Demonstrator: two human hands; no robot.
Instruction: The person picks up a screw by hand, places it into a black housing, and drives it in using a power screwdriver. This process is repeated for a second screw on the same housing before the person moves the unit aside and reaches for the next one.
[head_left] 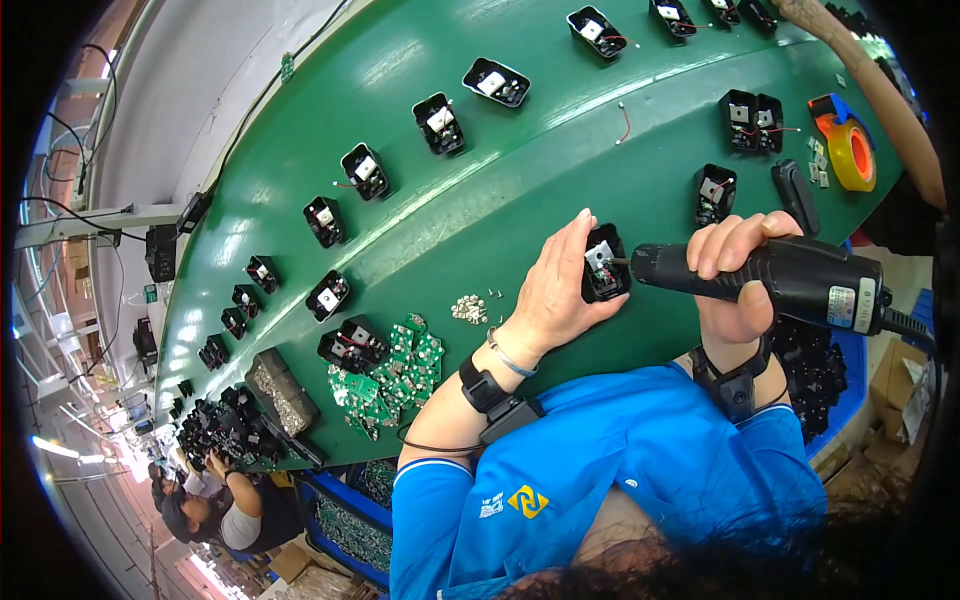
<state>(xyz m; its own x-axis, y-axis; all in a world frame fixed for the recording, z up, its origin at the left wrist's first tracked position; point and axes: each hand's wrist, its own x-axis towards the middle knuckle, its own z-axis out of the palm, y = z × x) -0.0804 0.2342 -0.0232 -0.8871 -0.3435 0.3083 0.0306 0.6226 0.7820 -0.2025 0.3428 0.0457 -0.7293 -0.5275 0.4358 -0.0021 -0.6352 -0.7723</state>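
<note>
My right hand point(735, 285) is wrapped round a black corded electric screwdriver point(822, 280), which lies almost level and points left. Its thin bit reaches into a small black plastic housing point(603, 262) that has a white part and some wiring inside. Fingers and thumb of my left hand point(556, 288) grip this housing from its left and near side against the green table. Just left of that hand lies a small heap of screws point(469, 308). Whether the bit sits in a screw is too small to make out.
Similar housings point(438, 122) line the green table point(520, 190). Green circuit boards point(395, 375) and a screw-filled tray point(280, 390) lie at left. A tape dispenser point(848, 150) stands at far right, near another person's arm point(885, 100). A second person point(225, 500) works at lower left.
</note>
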